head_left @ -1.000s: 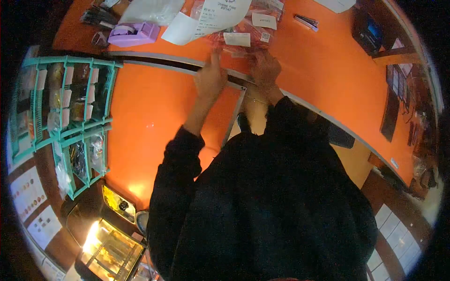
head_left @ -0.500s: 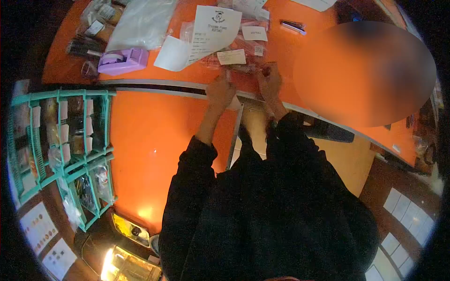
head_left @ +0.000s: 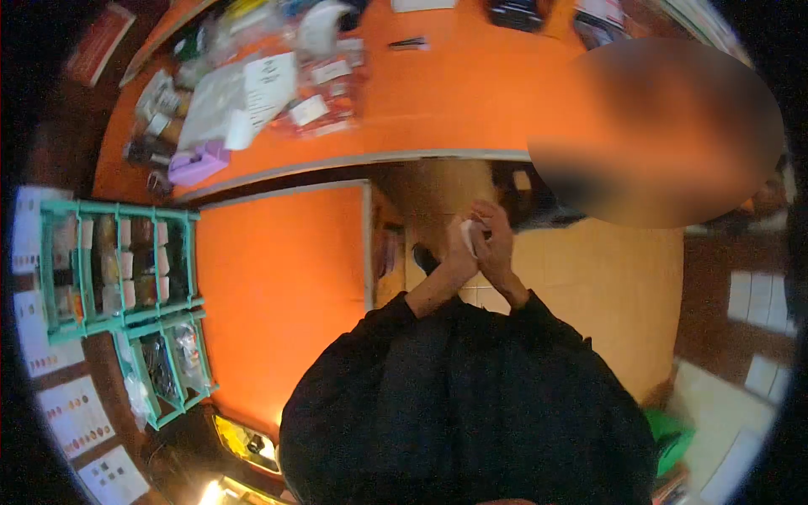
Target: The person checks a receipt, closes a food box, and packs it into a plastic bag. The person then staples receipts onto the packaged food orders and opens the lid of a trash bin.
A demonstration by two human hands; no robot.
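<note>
My left hand (head_left: 457, 255) and my right hand (head_left: 498, 244) are brought together in front of my body, above the floor and away from the counter. Between them is a small white piece (head_left: 469, 239), perhaps crumpled paper; its kind is too blurred to make out. The fingers of both hands are curled in around it. On the counter beyond lie clear plastic packs with red contents (head_left: 335, 114), white labels on top, and a long printed receipt (head_left: 269, 87).
An orange counter (head_left: 471, 105) runs across the front, with a purple tape dispenser (head_left: 199, 163) and a small stapler (head_left: 409, 43). To my left are a lower orange surface (head_left: 282, 252) and teal baskets (head_left: 122, 269). A blurred oval hides the right side.
Both hands have left the packs on the counter and come back close to my body, meeting around the white piece. My view has turned to the right.
</note>
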